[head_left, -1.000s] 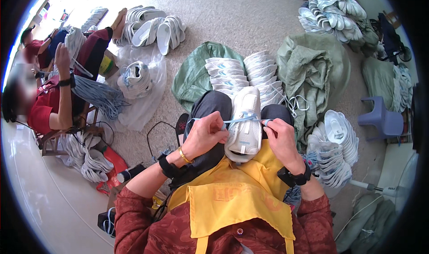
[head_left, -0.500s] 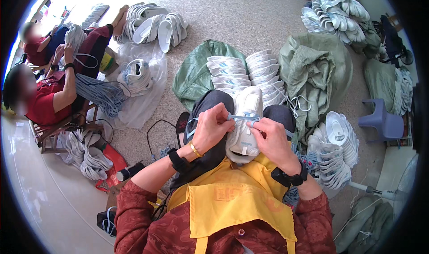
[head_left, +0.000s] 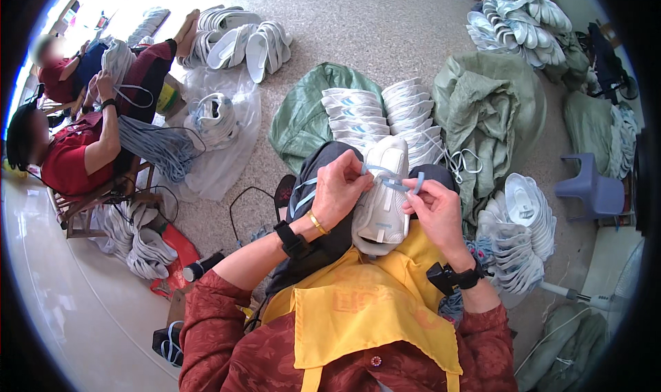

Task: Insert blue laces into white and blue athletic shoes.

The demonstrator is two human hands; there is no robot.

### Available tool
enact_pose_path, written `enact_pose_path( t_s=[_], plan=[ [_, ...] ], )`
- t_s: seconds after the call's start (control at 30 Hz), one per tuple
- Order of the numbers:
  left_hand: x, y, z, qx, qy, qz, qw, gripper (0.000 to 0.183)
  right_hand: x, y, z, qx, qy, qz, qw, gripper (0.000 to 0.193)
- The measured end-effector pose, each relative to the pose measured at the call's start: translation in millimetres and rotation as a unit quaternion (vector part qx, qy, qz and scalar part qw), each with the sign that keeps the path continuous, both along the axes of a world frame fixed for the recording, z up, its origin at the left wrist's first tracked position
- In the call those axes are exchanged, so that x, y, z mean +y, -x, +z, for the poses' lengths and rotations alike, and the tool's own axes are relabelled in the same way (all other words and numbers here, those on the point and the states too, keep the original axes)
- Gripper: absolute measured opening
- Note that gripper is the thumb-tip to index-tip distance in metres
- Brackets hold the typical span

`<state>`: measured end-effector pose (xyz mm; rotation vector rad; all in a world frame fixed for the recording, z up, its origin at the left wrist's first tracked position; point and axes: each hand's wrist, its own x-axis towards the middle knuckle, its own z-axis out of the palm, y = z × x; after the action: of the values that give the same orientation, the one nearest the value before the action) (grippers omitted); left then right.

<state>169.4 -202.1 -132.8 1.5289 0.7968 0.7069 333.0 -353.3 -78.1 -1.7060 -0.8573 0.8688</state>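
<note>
A white shoe upper point(head_left: 381, 216) rests on my lap between my knees, over a yellow apron point(head_left: 351, 302). Pale blue shoelace point(head_left: 394, 184) crosses its upper part. My left hand point(head_left: 339, 189) pinches one part of the lace at the shoe's left edge, and a loose length hangs over my left thigh. At the right edge, my right hand point(head_left: 435, 209) has thumb and fingers closed on the other part, which bends up in a small loop above the fingertips. The lace holes under my fingers are partly hidden.
Beyond my knees stand stacked white uppers point(head_left: 351, 116) between green sacks point(head_left: 492, 109). More uppers point(head_left: 516, 230) are piled at my right, near a purple stool point(head_left: 589, 185). At left, a seated co-worker point(head_left: 82, 144) handles laces beside a bundle of blue laces point(head_left: 158, 147).
My hands have drawn slightly apart, the right one moving right and down. The lace, stretched straight across before, now slants and loops up at my right fingers.
</note>
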Motion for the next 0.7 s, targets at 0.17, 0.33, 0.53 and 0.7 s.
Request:
enact_pose_path(
  t_s=[0.17, 0.33, 0.53, 0.7],
  plan=[
    [-3, -4, 7, 0.027, -0.023, 0.012, 0.999, 0.021, -21, -3, -4, 0.102, 0.005, -0.043, 0.994, 0.017],
    [-6, -2, 18, 0.081, -0.120, -0.012, 0.989, 0.021, -33, -5, -6, 0.075, 0.041, -0.048, 0.995, 0.019],
    [-5, -5, 21, 0.062, -0.144, -0.002, 0.988, 0.020, -29, -7, -12, 0.050, 0.054, -0.055, 0.996, 0.025],
    [-5, -3, 24, 0.078, -0.122, -0.004, 0.990, 0.020, -24, -9, -18, 0.035, 0.043, -0.058, 0.997, 0.026]
  ],
)
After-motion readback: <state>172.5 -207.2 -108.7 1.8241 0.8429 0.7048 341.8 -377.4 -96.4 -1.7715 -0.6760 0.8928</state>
